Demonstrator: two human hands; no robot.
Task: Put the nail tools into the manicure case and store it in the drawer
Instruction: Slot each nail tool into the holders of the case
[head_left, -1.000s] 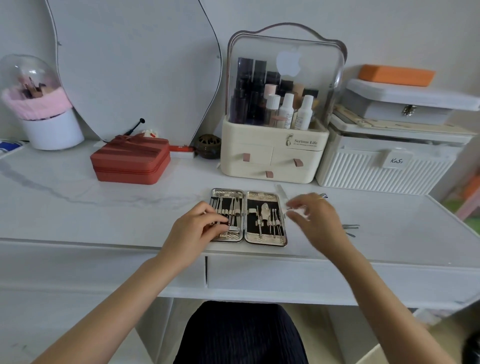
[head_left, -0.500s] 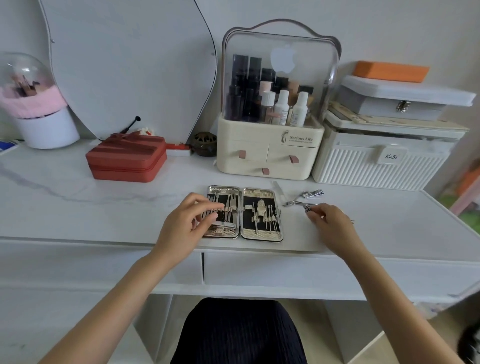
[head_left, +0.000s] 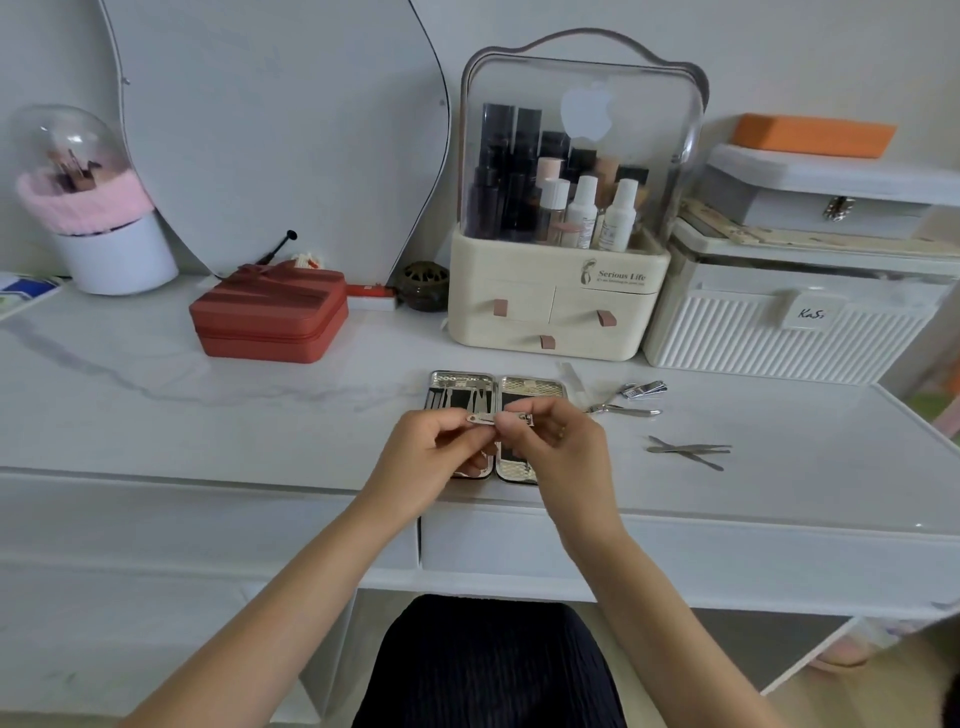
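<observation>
1. Moved since half a second ago: right hand (head_left: 558, 452) off the loose tools at 3 o'clock and in to centre; left hand (head_left: 436, 457) lifted off the case's left half; both now raised over the case, meeting on one small tool.
2. Nail clipper (head_left: 500, 419): small, metal, held level above the case. Left end pinched between left thumb and forefinger; right end pinched by right thumb and forefinger. Remaining fingers of both hands curled under.
3. Manicure case (head_left: 530, 387): open flat on the white desk (head_left: 156, 415), near the front edge, two metal-rimmed halves side by side. Left half carrying several slim tools in a dark lining; right half largely hidden behind the hands, contents not discernible.
4. Loose tools, 3 o'clock of the case, on the desk: folded clipper (head_left: 644, 389) farthest back; nipper-type tool (head_left: 623, 410) just in front of it; two slim implements (head_left: 685, 451) lying crossed, farther right and nearer the front edge. Pale flat strip (head_left: 569, 375) just beside the case's far right corner.
5. Drawer (head_left: 519, 543): closed, under the desk front, at 6 o'clock of the case.
6. Cream cosmetic organiser (head_left: 556, 312), clear domed lid, bottles inside, three small drawers: 12 o'clock of the case.
7. White ribbed box (head_left: 779, 338), grey case and orange block stacked on top: 2 o'clock.
8. Red zip case (head_left: 270, 322): 10 o'clock. Small dark round pot (head_left: 426, 286) between it and the organiser.
9. Brush holder with pink trim and clear dome (head_left: 93, 208): far 9 to 10 o'clock.
</observation>
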